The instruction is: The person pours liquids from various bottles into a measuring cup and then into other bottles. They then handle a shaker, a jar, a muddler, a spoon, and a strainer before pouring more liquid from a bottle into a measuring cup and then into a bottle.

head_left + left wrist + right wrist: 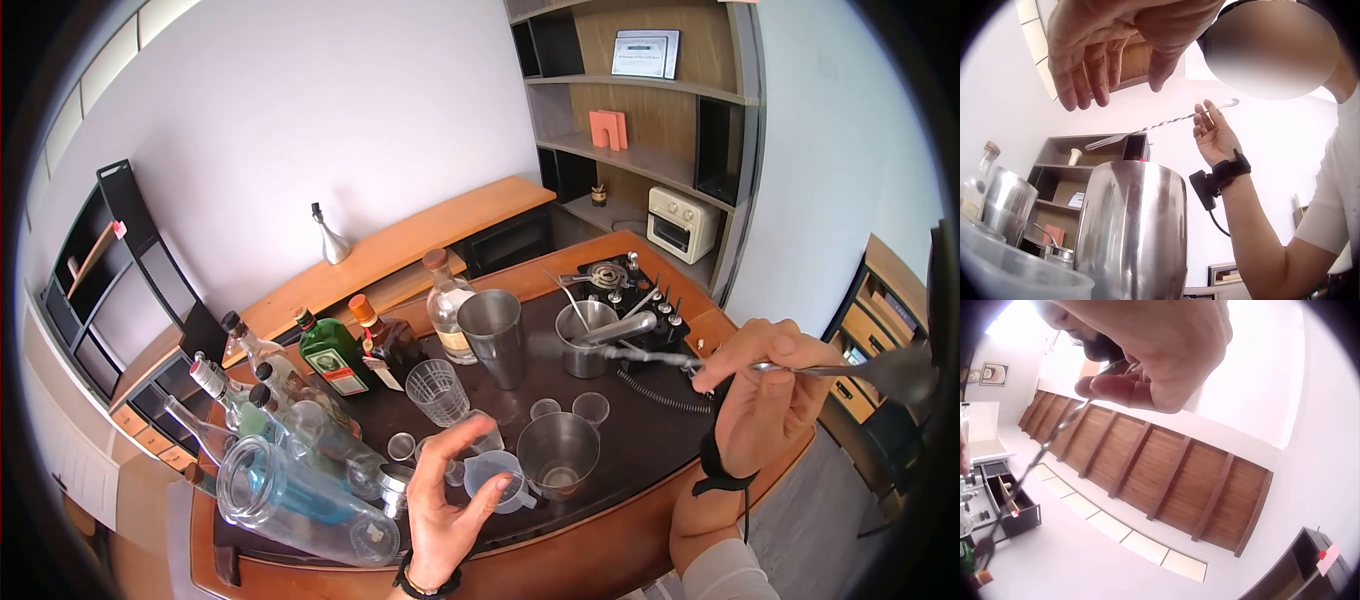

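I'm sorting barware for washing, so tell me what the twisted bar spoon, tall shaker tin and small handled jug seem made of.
Twisted bar spoon: shiny metal, likely stainless steel; its spiral shaft glints. Tall shaker tin: smooth grey metal, probably steel, with soft reflections. Small handled jug: probably plastic, translucent and milky rather than clear.

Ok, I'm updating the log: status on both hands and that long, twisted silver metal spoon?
Bare right hand pinching long, twisted silver metal spoon, raised in the air. Bare left hand holding nothing. Nothing seen touching the spoon's forked end.
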A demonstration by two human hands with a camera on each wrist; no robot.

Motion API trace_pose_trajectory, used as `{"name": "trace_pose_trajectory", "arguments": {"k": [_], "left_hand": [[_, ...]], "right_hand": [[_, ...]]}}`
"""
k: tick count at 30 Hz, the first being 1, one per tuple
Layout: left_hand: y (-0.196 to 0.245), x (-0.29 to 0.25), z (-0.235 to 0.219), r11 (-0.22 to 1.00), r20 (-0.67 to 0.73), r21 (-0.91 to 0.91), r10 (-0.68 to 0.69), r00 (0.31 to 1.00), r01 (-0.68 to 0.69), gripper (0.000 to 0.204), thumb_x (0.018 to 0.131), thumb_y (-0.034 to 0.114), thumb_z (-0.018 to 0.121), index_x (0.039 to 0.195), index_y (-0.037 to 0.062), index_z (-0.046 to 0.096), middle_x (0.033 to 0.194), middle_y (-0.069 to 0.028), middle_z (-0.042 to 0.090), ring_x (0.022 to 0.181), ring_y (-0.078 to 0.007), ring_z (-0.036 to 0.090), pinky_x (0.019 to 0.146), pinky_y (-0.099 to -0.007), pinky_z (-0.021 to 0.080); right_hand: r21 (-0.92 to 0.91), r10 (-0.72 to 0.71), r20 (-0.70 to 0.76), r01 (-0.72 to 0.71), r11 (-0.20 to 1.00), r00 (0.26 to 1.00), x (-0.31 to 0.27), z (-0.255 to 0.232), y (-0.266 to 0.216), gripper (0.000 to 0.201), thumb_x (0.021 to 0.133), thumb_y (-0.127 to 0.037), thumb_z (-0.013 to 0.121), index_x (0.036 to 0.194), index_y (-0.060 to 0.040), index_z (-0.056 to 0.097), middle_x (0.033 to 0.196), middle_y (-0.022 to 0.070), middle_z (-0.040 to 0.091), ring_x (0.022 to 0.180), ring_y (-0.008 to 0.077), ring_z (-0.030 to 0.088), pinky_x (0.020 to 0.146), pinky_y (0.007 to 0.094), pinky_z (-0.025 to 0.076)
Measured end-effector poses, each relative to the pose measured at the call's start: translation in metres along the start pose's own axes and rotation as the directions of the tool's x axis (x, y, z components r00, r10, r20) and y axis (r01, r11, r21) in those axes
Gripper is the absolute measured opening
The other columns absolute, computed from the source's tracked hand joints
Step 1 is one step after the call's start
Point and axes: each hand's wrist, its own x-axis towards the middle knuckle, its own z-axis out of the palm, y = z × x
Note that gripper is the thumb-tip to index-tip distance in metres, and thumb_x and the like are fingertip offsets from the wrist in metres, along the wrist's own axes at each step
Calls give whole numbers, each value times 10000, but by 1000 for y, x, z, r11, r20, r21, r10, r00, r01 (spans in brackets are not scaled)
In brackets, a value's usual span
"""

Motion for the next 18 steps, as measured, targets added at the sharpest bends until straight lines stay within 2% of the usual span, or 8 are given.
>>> {"name": "trace_pose_trajectory", "arguments": {"k": [3, 5, 6, 9, 12, 13, 16, 18], "left_hand": [[6, -2, -3, 999, 73, 12, 34, 997, -35, 445, 796, 36, 789, 1217, 26, 646, 1203, -102, 687, 1124, -223, 626, 972, -351, 479], [12, 0, -5, 997, 136, 27, 74, 988, -79, 354, 838, 43, 757, 1180, 24, 669, 1155, -96, 710, 1098, -220, 637, 958, -341, 481], [12, -2, -4, 999, 132, -38, 31, 991, -26, 328, 862, 52, 737, 1181, 23, 670, 1149, -94, 712, 1092, -218, 638, 958, -339, 480], [13, -8, -4, 965, 150, -210, -126, 981, 157, 244, 979, 117, 624, 1198, 17, 668, 1134, -91, 718, 1063, -195, 644, 943, -329, 486], [10, -8, -9, 959, 162, -230, -128, 978, 164, 257, 1027, 162, 558, 1206, 11, 663, 1119, -89, 722, 1028, -170, 649, 926, -320, 494], [9, -8, -7, 954, 152, -255, -124, 981, 160, 293, 1062, 195, 494, 1210, 0, 654, 1102, -98, 724, 1019, -160, 654, 924, -313, 499], [5, -5, -12, 947, 171, -273, -124, 977, 168, 317, 1075, 209, 466, 1216, -12, 643, 1089, -110, 723, 1034, -166, 657, 947, -314, 493], [9, -2, -13, 935, 195, -289, -153, 969, 206, 379, 1068, 286, 473, 1175, -43, 627, 1066, -156, 718, 1031, -218, 673, 952, -349, 497]], "right_hand": [[-186, -61, 220, 103, 977, 974, 0, 2, 16, 134, 876, -38, 649, 936, 66, 707, 810, 182, 710, 729, 253, 693, 626, 310, 562], [-365, 57, 416, 110, 924, 908, -2, 1, 19, 237, 808, 21, 662, 1032, -7, 733, 935, 139, 703, 834, 245, 687, 701, 304, 548], [-448, 129, 497, 127, 885, 858, -4, 2, 22, 329, 774, 51, 669, 1079, -44, 747, 997, 117, 700, 887, 240, 684, 738, 301, 542], [-469, 82, 670, 335, 817, 738, -11, 12, 43, 409, 717, -22, 746, 1113, -125, 748, 1037, 79, 654, 860, 238, 661, 727, 323, 540], [-447, 60, 779, 486, 751, 624, -19, 20, 49, 379, 746, -51, 721, 1116, -132, 746, 1067, 90, 648, 867, 243, 654, 718, 327, 541], [-423, 41, 800, 515, 745, 598, -21, 21, 52, 375, 757, -68, 706, 1126, -132, 738, 1081, 90, 641, 898, 249, 659, 728, 337, 551], [-378, 16, 829, 539, 753, 560, -25, 26, 51, 390, 756, -72, 709, 1141, -130, 727, 1097, 88, 633, 923, 250, 663, 744, 342, 560], [-356, 15, 848, 548, 757, 530, -27, 26, 50, 403, 749, -79, 720, 1149, -125, 719, 1104, 88, 627, 988, 258, 663, 780, 342, 564]]}}
